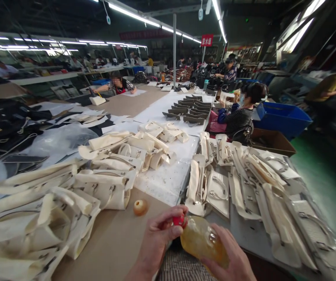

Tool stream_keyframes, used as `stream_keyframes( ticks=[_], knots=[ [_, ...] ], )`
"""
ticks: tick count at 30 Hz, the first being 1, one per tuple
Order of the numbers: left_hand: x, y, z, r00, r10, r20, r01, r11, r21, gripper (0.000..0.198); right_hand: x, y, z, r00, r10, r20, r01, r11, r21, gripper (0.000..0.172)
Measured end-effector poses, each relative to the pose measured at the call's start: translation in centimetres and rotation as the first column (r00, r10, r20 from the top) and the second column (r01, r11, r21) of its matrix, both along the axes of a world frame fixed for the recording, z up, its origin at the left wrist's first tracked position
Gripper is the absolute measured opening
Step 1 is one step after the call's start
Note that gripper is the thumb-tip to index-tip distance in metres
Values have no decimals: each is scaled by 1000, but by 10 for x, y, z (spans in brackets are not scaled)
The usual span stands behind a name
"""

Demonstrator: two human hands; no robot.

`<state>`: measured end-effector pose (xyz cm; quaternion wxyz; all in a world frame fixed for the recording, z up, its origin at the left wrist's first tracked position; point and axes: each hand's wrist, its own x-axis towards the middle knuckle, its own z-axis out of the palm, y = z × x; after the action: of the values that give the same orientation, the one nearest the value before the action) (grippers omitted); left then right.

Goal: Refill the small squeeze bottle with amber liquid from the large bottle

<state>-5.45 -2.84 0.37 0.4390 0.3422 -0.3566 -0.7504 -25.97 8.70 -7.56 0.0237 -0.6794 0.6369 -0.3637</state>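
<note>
My right hand (232,255) grips a yellowish translucent plastic bottle (203,240), tilted with its neck toward the left. My left hand (159,236) pinches the small red cap (178,220) at the bottle's neck with thumb and fingers. Both hands are at the near edge of the brown worktable (118,238). A small round orange spool-like piece (140,207) lies on the table just left of my left hand.
Piles of cream-coloured bag parts (68,195) cover the table at left. More cream parts (252,175) lie on a cart at right. Dark bag pieces (189,107) sit farther back. A seated person (240,113) works beyond, near a blue bin (281,117).
</note>
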Motion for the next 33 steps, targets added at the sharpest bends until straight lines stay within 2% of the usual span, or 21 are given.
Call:
stream_keyframes(
  ticks=[2,6,8,11,14,16,17,18,19,20,22,23,24,25,26,27,28,30,33],
  knots=[
    [2,-5,2,998,-55,-6,55,998,0,33,-2,-1,6,1000,-15,-26,15,1000,-3,61],
    [3,-10,3,986,-155,-52,155,988,-14,35,-11,-5,28,996,56,-67,-52,997,60,61],
    [2,-9,3,981,-174,-86,174,985,-13,34,-14,-6,37,997,65,-40,-62,996,68,58],
    [0,-8,1,975,-185,-127,183,983,-21,33,-12,-4,39,998,51,-30,-50,998,33,62],
    [3,-11,0,975,-211,-75,199,970,-139,31,-4,0,33,998,49,38,-50,999,18,65],
    [10,-15,3,971,-217,101,238,919,-313,24,1,3,28,989,74,128,-82,995,56,65],
    [14,-19,7,953,-192,235,278,862,-424,20,4,4,26,984,84,160,-98,992,81,66],
    [18,-22,11,916,-141,375,341,767,-543,19,6,4,25,981,87,175,-105,990,98,68],
    [21,-26,16,863,-67,500,423,636,-645,22,7,5,23,982,86,171,-104,989,104,70],
    [23,-29,22,804,23,594,512,480,-712,25,9,4,22,985,85,152,-102,989,103,71],
    [25,-35,34,708,197,678,655,177,-735,20,11,3,20,991,94,91,-101,991,82,73],
    [24,-37,38,673,264,691,702,66,-709,13,13,2,18,994,95,57,-98,993,63,74],
    [23,-38,41,642,318,698,738,-8,-675,12,14,2,15,996,87,23,-88,995,48,75],
    [21,-38,42,617,367,696,760,-47,-648,19,15,1,11,997,71,-14,-70,997,37,77],
    [19,-37,41,596,402,695,775,-61,-629,26,16,1,6,997,47,-53,-46,999,23,79],
    [17,-36,38,579,420,699,784,-52,-618,31,16,2,2,995,19,-94,-20,1000,-5,82],
    [16,-33,34,565,427,706,786,-18,-618,35,17,3,-3,991,-6,-133,2,1000,-31,83],
    [15,-27,19,553,424,717,759,99,-643,38,16,8,-11,982,-43,-185,30,997,-76,81],
    [14,-18,-6,547,354,758,672,354,-650,43,17,17,-16,977,-107,-185,91,991,-94,54]
  ],
)
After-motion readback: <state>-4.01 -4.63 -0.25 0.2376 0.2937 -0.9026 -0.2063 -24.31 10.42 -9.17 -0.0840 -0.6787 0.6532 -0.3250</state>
